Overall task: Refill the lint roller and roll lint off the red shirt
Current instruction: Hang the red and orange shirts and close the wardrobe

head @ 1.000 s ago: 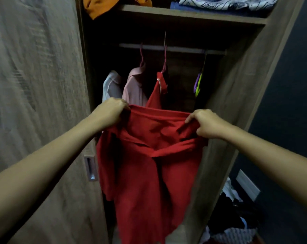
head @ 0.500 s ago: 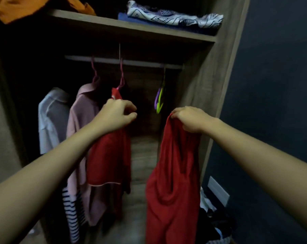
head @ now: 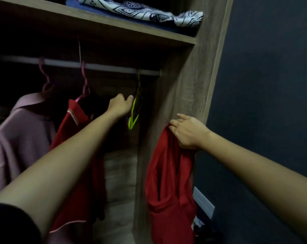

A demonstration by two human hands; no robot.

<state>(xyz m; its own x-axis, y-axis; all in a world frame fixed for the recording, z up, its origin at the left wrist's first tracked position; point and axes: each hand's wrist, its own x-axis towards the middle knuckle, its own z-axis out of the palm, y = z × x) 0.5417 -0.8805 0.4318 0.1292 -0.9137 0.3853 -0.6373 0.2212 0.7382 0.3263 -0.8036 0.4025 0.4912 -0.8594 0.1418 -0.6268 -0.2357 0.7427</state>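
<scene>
A red shirt point(head: 168, 182) hangs limp in front of the wardrobe's right side panel, bunched at its top in my right hand point(head: 188, 132). My left hand point(head: 120, 105) is stretched into the wardrobe, fingers slightly apart, right beside a lime-green hanger point(head: 134, 111) that hangs from the rail point(head: 100, 66); whether it touches the hanger is unclear. A second red garment point(head: 73, 118) with pale trim hangs on a pink hanger point(head: 84, 85) left of my forearm. No lint roller is in view.
A pink shirt point(head: 18, 136) hangs at the far left. The shelf point(head: 114, 30) above carries a folded patterned cloth point(head: 149, 13). The wooden side panel point(head: 189, 81) meets a dark blue wall point(head: 272, 85). Clothes lie heaped on the floor at bottom right.
My left hand let go of the hanging red garment and reached right and up to the green hanger. My right hand still holds the red shirt, now lower and further right.
</scene>
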